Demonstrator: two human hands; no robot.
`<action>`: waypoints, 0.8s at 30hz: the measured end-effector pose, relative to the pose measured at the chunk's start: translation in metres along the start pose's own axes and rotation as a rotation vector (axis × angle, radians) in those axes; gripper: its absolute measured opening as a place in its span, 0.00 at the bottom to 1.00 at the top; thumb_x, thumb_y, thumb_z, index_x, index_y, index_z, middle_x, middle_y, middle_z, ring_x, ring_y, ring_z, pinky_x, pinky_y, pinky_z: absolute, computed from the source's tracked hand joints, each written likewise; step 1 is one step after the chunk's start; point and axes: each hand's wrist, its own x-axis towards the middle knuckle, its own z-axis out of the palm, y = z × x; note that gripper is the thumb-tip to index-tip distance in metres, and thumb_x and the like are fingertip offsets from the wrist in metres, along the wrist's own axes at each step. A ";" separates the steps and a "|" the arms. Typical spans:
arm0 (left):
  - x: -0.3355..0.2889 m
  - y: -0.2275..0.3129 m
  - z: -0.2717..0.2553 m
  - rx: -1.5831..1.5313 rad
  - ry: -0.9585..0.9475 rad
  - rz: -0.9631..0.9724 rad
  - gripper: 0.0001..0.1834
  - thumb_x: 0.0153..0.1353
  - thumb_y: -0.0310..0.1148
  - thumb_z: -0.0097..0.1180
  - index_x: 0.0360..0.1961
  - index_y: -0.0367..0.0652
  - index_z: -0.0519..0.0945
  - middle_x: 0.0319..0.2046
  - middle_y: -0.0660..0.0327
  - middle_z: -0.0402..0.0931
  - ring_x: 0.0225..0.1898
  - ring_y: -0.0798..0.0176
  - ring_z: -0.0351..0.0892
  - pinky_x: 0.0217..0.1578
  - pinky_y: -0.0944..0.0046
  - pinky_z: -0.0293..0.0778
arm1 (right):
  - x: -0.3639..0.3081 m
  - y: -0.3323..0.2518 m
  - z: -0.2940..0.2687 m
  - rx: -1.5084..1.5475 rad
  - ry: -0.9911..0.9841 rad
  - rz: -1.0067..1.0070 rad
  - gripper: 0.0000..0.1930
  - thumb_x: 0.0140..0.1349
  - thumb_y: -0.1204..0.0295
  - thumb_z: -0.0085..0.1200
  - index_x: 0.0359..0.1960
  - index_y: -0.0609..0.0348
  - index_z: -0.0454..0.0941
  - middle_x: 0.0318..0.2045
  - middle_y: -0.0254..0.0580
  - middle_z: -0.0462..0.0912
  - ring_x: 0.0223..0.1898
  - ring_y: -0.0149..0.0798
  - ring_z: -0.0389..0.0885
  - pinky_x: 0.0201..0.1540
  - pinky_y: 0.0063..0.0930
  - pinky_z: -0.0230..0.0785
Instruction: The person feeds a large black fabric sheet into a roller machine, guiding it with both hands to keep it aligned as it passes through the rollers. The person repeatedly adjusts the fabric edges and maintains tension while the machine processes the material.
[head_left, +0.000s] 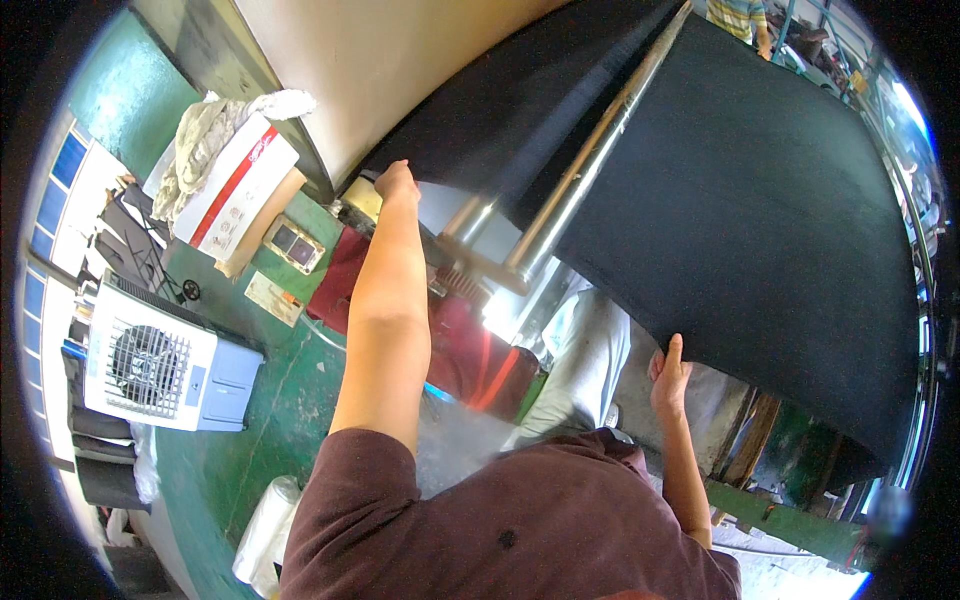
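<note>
A wide black sheet (740, 210), cloth or rubber I cannot tell, spreads across the upper right. It runs beneath a long shiny metal roller (600, 140), and another black stretch (490, 100) of it lies left of that roller. My left hand (397, 180), arm stretched far forward, is closed at the left stretch's near edge. On the near edge of the right stretch, my right hand (672, 375) is closed with its thumb up. Between my hands, near the roller's end, sit a blurred metal end piece (470, 220) and a toothed gear (462, 282).
A white air cooler (165, 360) stands on the green floor at left. Behind it, rags (215, 130) lie on a white-and-red carton (235, 190). A control box (293, 245) is beside the machine. At far right, another person's striped shirt (735, 15) shows beyond the sheet.
</note>
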 end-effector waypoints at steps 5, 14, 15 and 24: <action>-0.007 -0.006 0.005 0.199 -0.240 0.031 0.10 0.42 0.25 0.61 0.29 0.38 0.75 0.29 0.55 0.74 0.28 0.59 0.73 0.25 0.61 0.70 | 0.006 0.010 0.026 -0.057 -0.096 0.032 0.23 0.61 0.52 0.43 0.12 0.46 0.53 0.08 0.24 0.55 0.10 0.23 0.52 0.13 0.20 0.43; -0.002 -0.003 0.006 0.185 -0.202 -0.048 0.13 0.43 0.27 0.62 0.31 0.36 0.75 0.33 0.57 0.74 0.32 0.60 0.72 0.28 0.58 0.68 | 0.009 0.014 0.076 -0.130 -0.219 0.063 0.23 0.62 0.52 0.40 0.12 0.48 0.56 0.07 0.26 0.58 0.08 0.23 0.54 0.11 0.21 0.45; -0.007 -0.002 0.012 0.217 -0.174 -0.031 0.13 0.43 0.26 0.61 0.31 0.37 0.75 0.33 0.58 0.74 0.32 0.61 0.72 0.29 0.58 0.68 | 0.013 0.017 0.078 -0.110 -0.203 0.087 0.24 0.62 0.52 0.40 0.11 0.50 0.57 0.07 0.26 0.58 0.09 0.23 0.55 0.11 0.22 0.45; 0.030 -0.008 0.000 0.106 -0.372 -0.052 0.13 0.51 0.30 0.53 0.40 0.43 0.77 0.40 0.59 0.71 0.41 0.60 0.68 0.37 0.58 0.66 | 0.037 0.027 0.131 -0.241 -0.104 0.110 0.27 0.57 0.47 0.46 0.08 0.53 0.64 0.11 0.28 0.65 0.15 0.25 0.64 0.20 0.21 0.54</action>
